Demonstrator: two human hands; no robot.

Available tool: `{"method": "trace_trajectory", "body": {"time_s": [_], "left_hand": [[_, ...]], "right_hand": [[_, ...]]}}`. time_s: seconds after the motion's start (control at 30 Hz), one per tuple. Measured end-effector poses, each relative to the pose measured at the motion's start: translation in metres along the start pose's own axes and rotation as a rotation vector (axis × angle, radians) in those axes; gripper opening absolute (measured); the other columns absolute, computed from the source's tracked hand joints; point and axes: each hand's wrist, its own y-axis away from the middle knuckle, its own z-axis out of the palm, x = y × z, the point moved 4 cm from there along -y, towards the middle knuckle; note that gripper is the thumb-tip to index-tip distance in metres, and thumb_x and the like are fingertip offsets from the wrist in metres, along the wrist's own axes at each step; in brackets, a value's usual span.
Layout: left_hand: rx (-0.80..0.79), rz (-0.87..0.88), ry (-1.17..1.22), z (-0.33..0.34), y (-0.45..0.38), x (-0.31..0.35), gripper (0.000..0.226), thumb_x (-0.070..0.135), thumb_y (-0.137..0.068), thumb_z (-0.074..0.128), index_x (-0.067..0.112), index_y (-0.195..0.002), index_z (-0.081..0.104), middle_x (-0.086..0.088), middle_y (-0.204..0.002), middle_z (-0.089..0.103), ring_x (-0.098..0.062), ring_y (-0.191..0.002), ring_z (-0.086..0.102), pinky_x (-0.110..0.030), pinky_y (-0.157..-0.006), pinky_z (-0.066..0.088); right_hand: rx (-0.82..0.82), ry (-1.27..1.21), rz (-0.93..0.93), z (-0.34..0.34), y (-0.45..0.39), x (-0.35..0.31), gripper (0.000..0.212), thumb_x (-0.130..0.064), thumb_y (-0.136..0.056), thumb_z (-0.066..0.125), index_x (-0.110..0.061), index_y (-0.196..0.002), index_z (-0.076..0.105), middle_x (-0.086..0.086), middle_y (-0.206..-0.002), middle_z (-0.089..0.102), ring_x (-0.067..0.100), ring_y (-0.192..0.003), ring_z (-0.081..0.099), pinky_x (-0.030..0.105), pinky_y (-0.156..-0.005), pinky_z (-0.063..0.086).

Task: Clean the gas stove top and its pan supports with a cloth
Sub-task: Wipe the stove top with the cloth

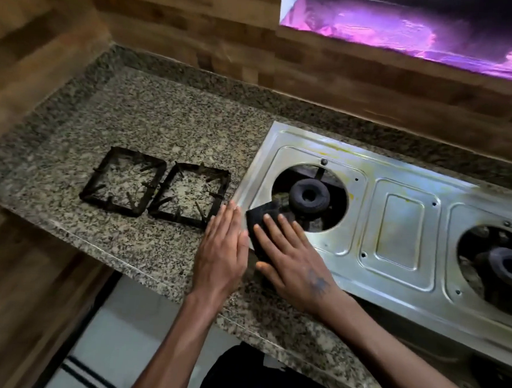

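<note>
Beside the stove top (397, 234), left | two pan supports (155, 183) laid on counter (70, 150) | cloth (261, 224) pressed by right hand (292, 257), fingers spread | left hand (220, 252) flat, fingers together

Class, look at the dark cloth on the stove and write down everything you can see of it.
The cloth is small, black and looks folded flat into a rough rectangle. It lies on the front left corner of the shiny metal stove top, its far corner reaching the rim of the left burner opening. The right hand presses it down with straight, spread fingers, covering its near part. The left hand lies flat just beside it, on the stove's left edge.
</note>
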Motion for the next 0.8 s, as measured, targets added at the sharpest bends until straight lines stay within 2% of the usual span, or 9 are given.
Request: {"method": "trace_trajectory", "body": {"time_s": [0.07, 0.13, 0.3, 0.37, 0.43, 0.5, 0.63, 0.7, 0.8], "left_hand": [[-0.012, -0.009, 0.033, -0.001, 0.002, 0.0, 0.059, 0.04, -0.102, 0.016, 0.015, -0.155, 0.021, 0.001, -0.163, 0.015, -0.006, -0.15, 0.002, -0.031, -0.123, 0.008], [-0.016, -0.017, 0.076, -0.003, 0.001, -0.002, 0.058, 0.04, -0.103, 0.016, 0.016, -0.155, 0.021, 0.002, -0.163, 0.016, -0.005, -0.15, 0.005, -0.032, -0.123, 0.012], [0.061, -0.067, 0.226, -0.01, 0.001, 0.001, 0.056, 0.039, -0.102, 0.024, 0.016, -0.153, 0.028, 0.0, -0.159, 0.029, -0.008, -0.147, 0.022, -0.032, -0.118, 0.027], [0.107, -0.098, 0.279, -0.016, 0.002, 0.0, 0.055, 0.04, -0.102, 0.026, 0.019, -0.152, 0.029, -0.001, -0.157, 0.033, -0.01, -0.143, 0.03, -0.029, -0.114, 0.033], [0.13, -0.101, 0.318, -0.021, 0.001, -0.002, 0.053, 0.04, -0.102, 0.027, 0.021, -0.152, 0.028, -0.001, -0.154, 0.035, -0.012, -0.139, 0.036, -0.028, -0.109, 0.038], [0.135, -0.078, 0.297, -0.023, 0.0, -0.003, 0.053, 0.039, -0.102, 0.028, 0.021, -0.152, 0.026, -0.002, -0.153, 0.036, -0.014, -0.137, 0.038, -0.03, -0.108, 0.04], [0.105, -0.067, 0.24, -0.017, 0.002, 0.001, 0.054, 0.04, -0.103, 0.026, 0.018, -0.152, 0.027, -0.003, -0.154, 0.035, -0.015, -0.14, 0.033, -0.033, -0.111, 0.037], [0.111, -0.071, 0.201, -0.016, 0.004, 0.004, 0.053, 0.039, -0.102, 0.026, 0.016, -0.149, 0.033, -0.005, -0.15, 0.04, -0.018, -0.137, 0.037, -0.038, -0.109, 0.039], [0.154, -0.076, 0.118, -0.016, 0.003, 0.009, 0.05, 0.037, -0.102, 0.027, 0.013, -0.141, 0.045, -0.008, -0.141, 0.047, -0.022, -0.13, 0.043, -0.044, -0.104, 0.041]], "right_hand": [[-0.038, 0.011, -0.12, 0.003, 0.001, -0.005, 0.063, -0.053, -0.105, 0.024, -0.024, -0.16, 0.013, 0.003, -0.167, 0.01, 0.025, -0.154, 0.001, 0.042, -0.125, 0.003], [-0.037, 0.018, -0.147, 0.001, 0.001, 0.008, 0.062, -0.053, -0.105, 0.024, -0.027, -0.16, 0.011, -0.002, -0.167, 0.007, 0.02, -0.154, -0.001, 0.039, -0.125, 0.002], [0.019, -0.036, 0.007, -0.003, -0.047, -0.008, 0.063, -0.051, -0.102, 0.025, -0.019, -0.156, 0.029, 0.006, -0.164, 0.021, 0.027, -0.153, 0.012, 0.048, -0.123, 0.019], [0.012, -0.004, -0.056, 0.002, -0.046, -0.018, 0.064, -0.049, -0.101, 0.027, -0.016, -0.156, 0.028, 0.007, -0.164, 0.021, 0.029, -0.153, 0.012, 0.047, -0.124, 0.015], [-0.017, 0.015, -0.127, 0.002, -0.035, -0.009, 0.064, -0.051, -0.102, 0.029, -0.02, -0.158, 0.022, 0.003, -0.166, 0.016, 0.025, -0.154, 0.007, 0.041, -0.125, 0.008], [-0.01, 0.014, -0.117, -0.002, -0.041, 0.001, 0.065, -0.055, -0.101, 0.026, -0.024, -0.158, 0.021, -0.001, -0.166, 0.013, 0.02, -0.154, 0.004, 0.039, -0.125, 0.007], [0.01, -0.094, 0.082, -0.008, -0.074, -0.004, 0.073, -0.059, -0.096, 0.011, -0.022, -0.158, 0.021, 0.002, -0.166, 0.013, 0.023, -0.154, 0.003, 0.045, -0.124, 0.012], [-0.003, -0.083, 0.014, -0.004, -0.063, -0.011, 0.072, -0.058, -0.099, 0.01, -0.018, -0.158, 0.023, 0.005, -0.166, 0.015, 0.026, -0.154, 0.005, 0.046, -0.125, 0.01], [-0.041, -0.116, -0.146, -0.007, -0.025, -0.004, 0.063, -0.051, -0.104, 0.02, -0.02, -0.159, 0.019, 0.001, -0.167, 0.009, 0.018, -0.154, -0.002, 0.036, -0.125, -0.001]]}}
